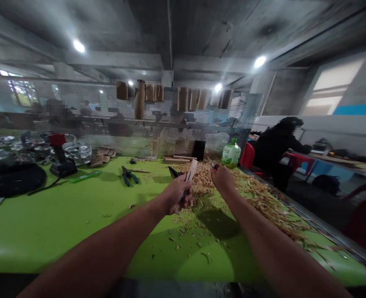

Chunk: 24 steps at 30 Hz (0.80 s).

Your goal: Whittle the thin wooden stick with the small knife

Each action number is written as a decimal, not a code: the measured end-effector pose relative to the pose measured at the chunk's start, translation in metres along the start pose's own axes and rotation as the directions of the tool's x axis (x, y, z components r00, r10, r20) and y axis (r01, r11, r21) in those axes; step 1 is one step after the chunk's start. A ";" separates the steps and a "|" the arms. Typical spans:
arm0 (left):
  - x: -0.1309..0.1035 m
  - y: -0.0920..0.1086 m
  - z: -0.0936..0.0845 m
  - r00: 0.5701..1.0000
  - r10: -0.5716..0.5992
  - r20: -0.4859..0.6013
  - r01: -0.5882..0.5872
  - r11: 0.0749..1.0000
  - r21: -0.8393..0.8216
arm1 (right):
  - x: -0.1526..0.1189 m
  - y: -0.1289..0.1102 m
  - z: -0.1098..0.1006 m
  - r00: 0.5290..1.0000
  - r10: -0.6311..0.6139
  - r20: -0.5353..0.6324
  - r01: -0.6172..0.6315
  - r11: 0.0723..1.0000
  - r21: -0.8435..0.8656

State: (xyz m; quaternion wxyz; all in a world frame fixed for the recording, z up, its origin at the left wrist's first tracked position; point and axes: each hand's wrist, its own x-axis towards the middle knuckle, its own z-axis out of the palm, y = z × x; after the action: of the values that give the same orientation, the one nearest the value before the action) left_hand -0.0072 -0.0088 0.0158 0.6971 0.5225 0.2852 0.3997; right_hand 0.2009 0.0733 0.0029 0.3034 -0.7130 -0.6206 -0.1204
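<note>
A pale, narrow strip of wood [192,169] tilts upward out of my left hand [178,193], whose fingers are wrapped round its lower part. A thin blue mark or object shows along the strip, too small to make out. To the right, my right hand [223,179] is closed round a small knife [213,164], its blade pointing up and left, apart from the wood. Most of the knife's handle is hidden by the fingers. Just behind my left hand lies a dark pointed object [173,171]. Wood shavings [205,176] are heaped behind and between both hands.
On the green tabletop [86,223] lie pliers [128,176], a green slim tool [86,177] and a cordless drill [58,155]. A green bottle [231,153] stands before the perforated metal screen [167,134]. More shavings [269,203] line the right edge. A person [274,145] sits at right.
</note>
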 end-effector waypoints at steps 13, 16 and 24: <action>0.012 -0.010 -0.009 0.993 0.091 -0.072 -0.082 0.988 0.127 | -0.032 -0.042 -0.003 0.935 -0.348 0.072 0.352 0.934 -0.067; 0.008 -0.006 -0.006 0.992 0.100 -0.080 -0.086 0.983 0.160 | -0.029 -0.044 -0.004 0.935 -0.348 0.068 0.353 0.931 -0.087; -0.003 -0.010 0.011 0.990 0.088 0.113 -0.103 0.985 0.137 | 0.006 0.014 -0.002 0.987 0.103 0.125 -0.095 0.993 -0.074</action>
State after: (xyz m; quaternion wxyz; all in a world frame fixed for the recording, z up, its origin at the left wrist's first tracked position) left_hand 0.0028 -0.0183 0.0094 0.6523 0.6044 0.2500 0.3830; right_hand 0.2161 0.0764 0.0034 0.2442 -0.7591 -0.5981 -0.0799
